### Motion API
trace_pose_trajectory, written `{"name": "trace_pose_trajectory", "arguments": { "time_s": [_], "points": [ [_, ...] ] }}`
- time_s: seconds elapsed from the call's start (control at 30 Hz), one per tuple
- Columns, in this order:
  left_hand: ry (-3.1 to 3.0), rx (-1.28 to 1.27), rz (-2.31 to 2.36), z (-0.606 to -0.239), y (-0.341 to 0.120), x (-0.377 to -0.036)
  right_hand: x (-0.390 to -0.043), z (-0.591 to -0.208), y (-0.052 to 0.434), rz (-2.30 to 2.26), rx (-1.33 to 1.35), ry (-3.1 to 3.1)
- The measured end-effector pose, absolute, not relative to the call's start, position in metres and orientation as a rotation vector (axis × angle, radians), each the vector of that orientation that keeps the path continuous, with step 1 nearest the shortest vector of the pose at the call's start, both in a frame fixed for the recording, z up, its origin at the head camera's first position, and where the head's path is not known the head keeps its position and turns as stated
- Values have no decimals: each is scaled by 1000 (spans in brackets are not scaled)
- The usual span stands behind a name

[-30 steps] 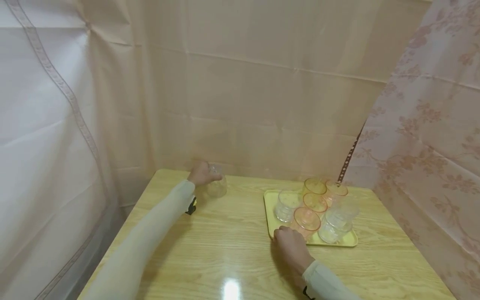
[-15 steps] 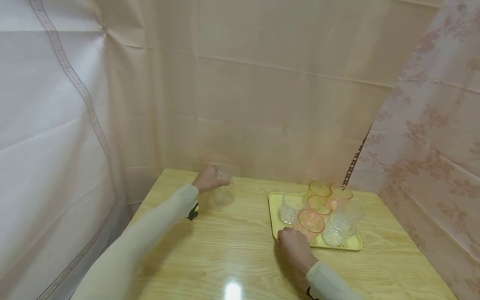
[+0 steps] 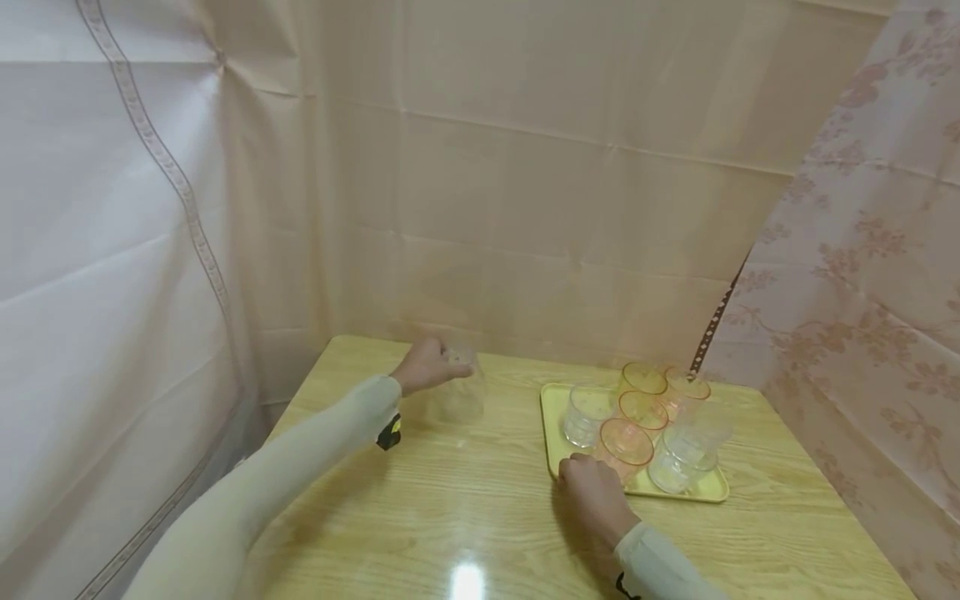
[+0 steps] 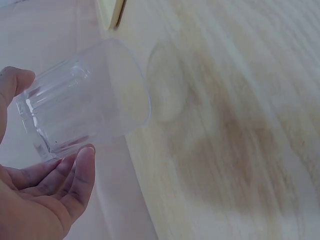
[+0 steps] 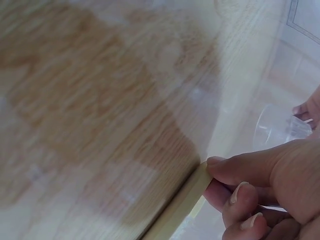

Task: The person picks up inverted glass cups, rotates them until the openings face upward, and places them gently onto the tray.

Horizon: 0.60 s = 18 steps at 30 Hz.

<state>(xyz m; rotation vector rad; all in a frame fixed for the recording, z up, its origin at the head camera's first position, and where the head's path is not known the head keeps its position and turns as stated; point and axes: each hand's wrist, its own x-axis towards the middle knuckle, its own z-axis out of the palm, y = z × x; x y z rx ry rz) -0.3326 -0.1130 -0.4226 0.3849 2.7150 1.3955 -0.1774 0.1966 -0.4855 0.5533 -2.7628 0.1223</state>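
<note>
My left hand holds a clear cup upside down by its base, near the table's back left. In the left wrist view, thumb and fingers grip the base of the cup; its rim faces the tabletop, seemingly just above it, with a faint reflection beside it. My right hand is at the front left corner of a yellow tray. The right wrist view has thumb and forefinger pinching the edge of the tray. Orange-rimmed cup stands on the tray beside that hand.
More cups share the tray: a clear cup at left, a yellow cup behind, other tinted ones, and clear cups at right. Cloth sheets hang close around the back and sides of the wooden table.
My left hand has carried the upside-down cup a little to the right and nearer. The right hand keeps its place at the tray corner. The head view has shifted slightly.
</note>
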Motion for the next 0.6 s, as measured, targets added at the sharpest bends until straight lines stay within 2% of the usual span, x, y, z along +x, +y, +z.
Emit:
{"name": "trace_pose_trajectory", "arguments": {
  "time_s": [0.6],
  "points": [
    [2676, 333, 1346, -428, -112, -313, -184, -479, 199, 401, 550, -2812]
  ]
}}
